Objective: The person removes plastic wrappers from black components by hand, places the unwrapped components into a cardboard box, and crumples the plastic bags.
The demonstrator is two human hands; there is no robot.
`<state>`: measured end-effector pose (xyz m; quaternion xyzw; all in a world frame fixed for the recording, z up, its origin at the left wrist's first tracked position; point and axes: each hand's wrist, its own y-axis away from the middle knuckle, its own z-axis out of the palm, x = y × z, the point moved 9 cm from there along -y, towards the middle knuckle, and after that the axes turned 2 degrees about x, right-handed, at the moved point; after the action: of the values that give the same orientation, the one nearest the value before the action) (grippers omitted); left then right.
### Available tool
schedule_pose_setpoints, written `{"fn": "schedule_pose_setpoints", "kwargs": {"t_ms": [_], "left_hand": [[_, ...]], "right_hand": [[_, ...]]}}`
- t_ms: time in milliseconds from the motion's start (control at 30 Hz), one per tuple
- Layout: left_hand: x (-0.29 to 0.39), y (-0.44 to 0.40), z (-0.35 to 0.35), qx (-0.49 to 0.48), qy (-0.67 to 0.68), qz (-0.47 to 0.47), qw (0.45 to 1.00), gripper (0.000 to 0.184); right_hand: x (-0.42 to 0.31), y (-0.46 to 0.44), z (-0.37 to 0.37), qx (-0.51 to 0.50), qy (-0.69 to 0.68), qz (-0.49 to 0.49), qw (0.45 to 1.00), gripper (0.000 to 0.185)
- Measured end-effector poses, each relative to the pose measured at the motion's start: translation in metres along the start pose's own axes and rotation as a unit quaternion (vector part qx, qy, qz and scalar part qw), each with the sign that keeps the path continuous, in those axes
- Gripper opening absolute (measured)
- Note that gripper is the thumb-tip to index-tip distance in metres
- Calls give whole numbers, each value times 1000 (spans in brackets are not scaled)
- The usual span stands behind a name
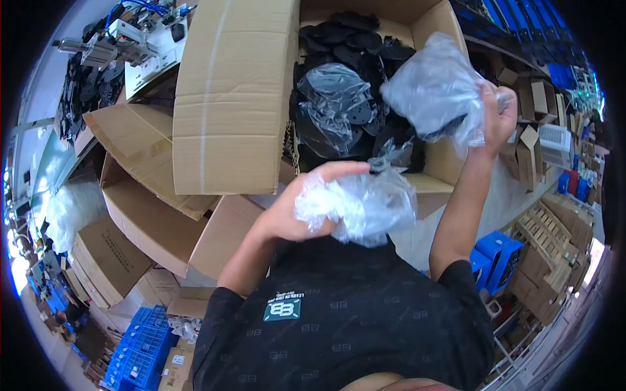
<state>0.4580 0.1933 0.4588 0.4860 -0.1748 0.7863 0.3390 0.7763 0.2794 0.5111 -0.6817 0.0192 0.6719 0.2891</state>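
Note:
My left hand (297, 207) is closed round a crumpled clear plastic bag (372, 203), just in front of the open cardboard box. Up and to the right, my right hand (499, 117) grips another clear plastic bag (435, 81), which hangs over the box's right side. Inside the cardboard box (407, 186) lie many flat black pieces (339, 39) with rounded outlines, some with small holes. A further clear bag (336, 98) rests on the pieces, with black ones showing through it. Whether the two held bags contain anything is hard to make out.
A broad box flap (235, 98) folds out to the left. Beyond it stand an open carton (147, 215) and a bench machine (130, 42). Blue crates (140, 352) sit at lower left, blue bins (499, 260) and a wooden pallet (544, 234) at right.

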Motion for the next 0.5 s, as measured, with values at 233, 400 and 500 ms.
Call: {"fn": "schedule_pose_setpoints", "kwargs": {"t_ms": [233, 400, 500], "left_hand": [[-3, 1, -6, 11, -141, 55, 989, 72], [-13, 9, -2, -36, -172, 7, 984, 65], [-14, 11, 0, -44, -180, 3, 983, 61]], "right_hand": [[-11, -6, -24, 78, 136, 17, 988, 28], [0, -2, -19, 47, 139, 62, 987, 28], [25, 25, 35, -256, 378, 25, 889, 43]]}}
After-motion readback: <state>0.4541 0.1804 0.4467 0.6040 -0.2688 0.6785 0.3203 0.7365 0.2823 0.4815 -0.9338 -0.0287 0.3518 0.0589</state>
